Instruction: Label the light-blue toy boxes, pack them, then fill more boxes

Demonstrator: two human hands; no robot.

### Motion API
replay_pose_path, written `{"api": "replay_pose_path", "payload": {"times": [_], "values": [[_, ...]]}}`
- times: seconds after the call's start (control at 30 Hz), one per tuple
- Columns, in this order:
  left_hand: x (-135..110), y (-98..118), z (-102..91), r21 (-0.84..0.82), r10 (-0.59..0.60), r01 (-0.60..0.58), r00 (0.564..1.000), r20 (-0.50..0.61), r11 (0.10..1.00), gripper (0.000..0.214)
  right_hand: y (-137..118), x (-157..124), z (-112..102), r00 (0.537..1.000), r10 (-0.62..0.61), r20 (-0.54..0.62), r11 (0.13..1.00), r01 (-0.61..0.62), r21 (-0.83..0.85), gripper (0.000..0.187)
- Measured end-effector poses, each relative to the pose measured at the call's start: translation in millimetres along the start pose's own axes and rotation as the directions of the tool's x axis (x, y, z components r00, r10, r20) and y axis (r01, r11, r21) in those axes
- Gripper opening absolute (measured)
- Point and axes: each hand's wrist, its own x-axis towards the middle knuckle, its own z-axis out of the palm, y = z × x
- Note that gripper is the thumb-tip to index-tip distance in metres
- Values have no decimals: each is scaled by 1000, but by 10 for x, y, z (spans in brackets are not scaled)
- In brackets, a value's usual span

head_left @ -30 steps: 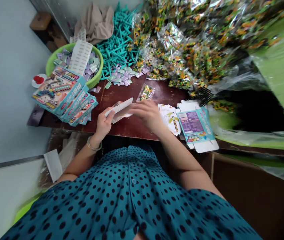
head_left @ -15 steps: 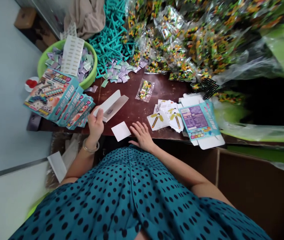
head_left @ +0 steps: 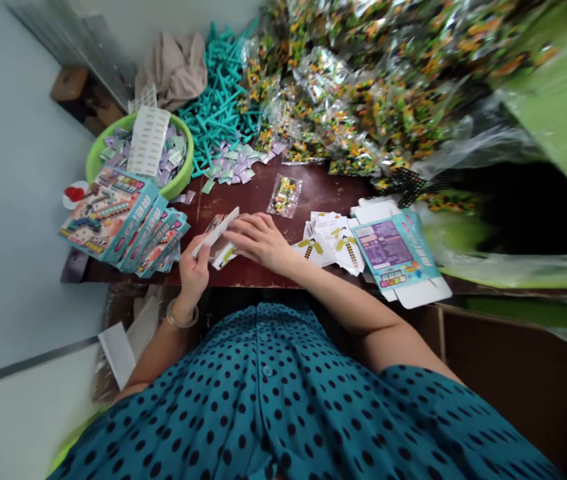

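My left hand [head_left: 193,263] grips a small white carton [head_left: 216,232] by its lower end, tilted over the dark wooden table [head_left: 263,270]. My right hand [head_left: 259,240] lies beside it with curled fingers at the carton's open end, pressing a printed paper [head_left: 224,256] there. A small clear bag of coloured pieces [head_left: 284,195] lies just beyond my right hand. Printed leaflets [head_left: 330,237] are spread to its right.
Finished teal boxes [head_left: 123,220] are stacked at the left. A green basin [head_left: 96,157] of small sachets stands behind them. Flat teal cartons [head_left: 393,253] lie at the right. Teal plastic sticks [head_left: 223,100] and many filled bags [head_left: 363,93] pile at the back.
My right hand rose from the table's near edge, where a white card lay, to the carton's open end. The carton's flap has come down. The card no longer shows.
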Motion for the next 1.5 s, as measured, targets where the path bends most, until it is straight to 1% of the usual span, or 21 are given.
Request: {"api": "replay_pose_path", "payload": {"times": [0.07, 0.13, 0.23, 0.3, 0.37, 0.47, 0.53, 0.6, 0.7, 0.77, 0.83, 0.93, 1.03, 1.13, 1.23, 1.3, 1.37, 1.4, 1.43, 1.47, 1.5], "values": [[1, -19, 13, 9, -19, 19, 999, -33, 1000, 51, 27, -60, 45, 998, 23, -61, 1000, -23, 0, 20], [9, -32, 31, 9, -37, 37, 998, -45, 999, 51, -12, -147, -2, 989, 35, -142, 999, -30, 43, 20], [37, -26, 68, -17, -51, 51, 999, -11, 999, 54, -91, -161, -233, 974, 27, -227, 993, 0, 117, 23], [69, -23, 83, -16, -67, 67, 998, -11, 998, 55, -71, -83, -384, 972, 9, -237, 991, 23, 132, 25], [103, -33, 80, -7, -83, 83, 996, -39, 997, 57, 15, 20, -429, 978, -9, -210, 996, 27, 82, 27], [129, -70, 54, -10, -96, 95, 994, -60, 995, 57, 152, 103, -270, 990, -18, -141, 999, 12, -46, 27], [120, -95, 32, -3, -86, 86, 994, -64, 996, 57, 169, 21, -111, 996, 31, -79, 994, -39, -106, 32], [95, -113, 5, 30, -71, 73, 995, -76, 997, 56, 115, -221, -9, 992, 126, 17, 981, -122, -149, 46], [37, -127, -25, 96, -23, 29, 998, -64, 995, 53, 10, -820, -27, 931, 292, 219, 945, -246, -216, 46], [-11, -130, -10, 109, 38, -37, 999, -2, 993, 48, 11, -1245, -126, 845, 427, 323, 893, -338, -295, 45], [-62, -137, 50, 82, 125, -133, 987, 100, 988, 42, 86, -1572, -244, 744, 576, 339, 805, -444, -393, 51], [-131, -169, 208, 29, 285, -303, 922, 262, 952, 34, 251, -1788, -372, 639, 724, 262, 669, -555, -494, 58], [-193, -230, 370, 49, 400, -447, 839, 369, 893, 30, 383, -1784, -394, 592, 786, 178, 582, -611, -536, 67], [-254, -296, 462, 100, 442, -530, 784, 437, 842, 29, 518, -1780, -388, 521, 851, 63, 463, -689, -558, 70], [-308, -366, 489, 133, 444, -561, 759, 476, 817, 30, 680, -1847, -453, 408, 911, -67, 305, -774, -555, 69], [-332, -427, 500, 146, 432, -567, 747, 505, 810, 32, 769, -1869, -527, 359, 926, -114, 243, -801, -547, 67], [-352, -497, 518, 160, 387, -551, 737, 553, 819, 35, 832, -1804, -578, 345, 926, -155, 211, -811, -546, 64], [-362, -530, 529, 169, 347, -526, 736, 582, 833, 38, 858, -1726, -579, 356, 917, -179, 209, -812, -545, 63], [-374, -557, 540, 180, 293, -491, 734, 612, 852, 41, 887, -1618, -556, 381, 904, -194, 226, -811, -540, 61], [-385, -575, 550, 191, 233, -446, 732, 641, 875, 43, 923, -1481, -506, 423, 887, -182, 275, -803, -528, 59], [-395, -582, 556, 197, 173, -394, 727, 664, 898, 44, 967, -1323, -430, 480, 867, -135, 354, -783, -511, 57]]}}
